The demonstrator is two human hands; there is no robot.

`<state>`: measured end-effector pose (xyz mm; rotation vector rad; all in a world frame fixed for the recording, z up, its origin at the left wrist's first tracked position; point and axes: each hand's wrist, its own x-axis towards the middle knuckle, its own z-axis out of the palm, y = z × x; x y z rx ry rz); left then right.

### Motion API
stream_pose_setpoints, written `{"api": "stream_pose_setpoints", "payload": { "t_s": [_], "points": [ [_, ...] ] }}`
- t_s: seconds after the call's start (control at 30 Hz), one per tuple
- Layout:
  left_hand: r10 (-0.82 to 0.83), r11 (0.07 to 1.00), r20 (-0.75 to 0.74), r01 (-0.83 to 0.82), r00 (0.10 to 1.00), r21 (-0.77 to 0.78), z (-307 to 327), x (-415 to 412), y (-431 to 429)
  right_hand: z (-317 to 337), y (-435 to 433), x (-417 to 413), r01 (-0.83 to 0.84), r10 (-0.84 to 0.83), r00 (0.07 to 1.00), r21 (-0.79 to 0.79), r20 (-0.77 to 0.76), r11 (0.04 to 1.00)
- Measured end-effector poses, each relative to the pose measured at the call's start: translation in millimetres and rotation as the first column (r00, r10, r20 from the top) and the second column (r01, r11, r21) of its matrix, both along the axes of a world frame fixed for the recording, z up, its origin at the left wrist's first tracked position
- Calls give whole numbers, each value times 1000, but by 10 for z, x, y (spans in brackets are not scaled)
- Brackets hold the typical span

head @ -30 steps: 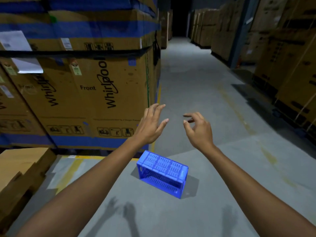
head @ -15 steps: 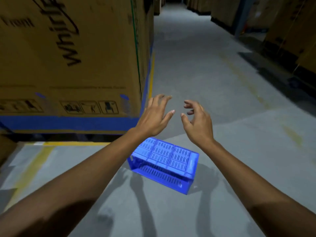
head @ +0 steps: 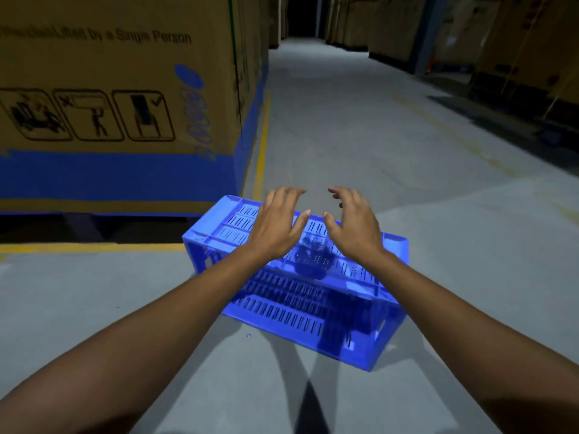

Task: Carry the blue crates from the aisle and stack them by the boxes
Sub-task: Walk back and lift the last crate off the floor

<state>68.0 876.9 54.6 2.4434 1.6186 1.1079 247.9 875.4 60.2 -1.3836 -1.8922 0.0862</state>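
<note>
A blue slotted plastic crate (head: 291, 305) lies upside down on the grey aisle floor, its flat base facing up. My left hand (head: 277, 225) hovers over the crate's far middle with fingers spread and holds nothing. Beside it, my right hand (head: 352, 225) is just as open, fingers curled, a little above the crate's top. Their shadows fall on the crate. Neither hand clearly touches the crate.
A tall cardboard appliance box (head: 125, 98) with a blue band stands close on the left, just behind the crate. A yellow floor line (head: 261, 145) runs along it. The aisle floor (head: 360, 126) stretches ahead, with stacked boxes (head: 517, 42) along the right side.
The view has closed in and tipped down on the crate. Both hands have dropped from in front of me to just above the crate's upturned base, still open.
</note>
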Motion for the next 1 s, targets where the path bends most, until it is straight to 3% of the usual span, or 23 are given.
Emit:
{"api": "stream_pose_setpoints", "payload": {
  "t_s": [0.1,0.2,0.27,0.4,0.53,0.63,0.7,0.83,0.9,1.0],
  "points": [
    [91,988,-97,-102,991,-113,-455,-15,28,-449,59,-10,1,24,976,-112,218,994],
    [156,916,-331,-262,931,-304,-837,0,-47,-778,31,-18,109,94,888,-406,450,907],
    [213,895,-399,-342,892,-285,-931,15,-72,-827,54,-19,151,135,851,-482,508,863],
    [436,822,-292,-509,851,-255,-961,118,-106,-791,48,-42,173,118,855,-492,505,854],
    [632,698,-99,-620,769,-360,-944,245,-69,-773,43,-109,211,77,880,-531,469,821],
    [796,579,187,-635,576,-511,-860,327,18,-733,-11,-166,226,39,906,-559,422,798],
    [829,558,352,-592,435,-581,-815,353,89,-674,-47,-201,259,-4,906,-545,424,798],
    [862,480,503,-427,66,-766,-788,258,117,-593,-127,-269,331,-67,892,-545,447,770],
    [847,508,531,-254,-26,-823,-869,164,131,-581,-190,-268,356,-62,873,-544,484,760],
    [772,621,622,-54,-129,-782,-931,99,144,-520,-271,-191,378,-80,873,-564,481,734]
  ]
}}
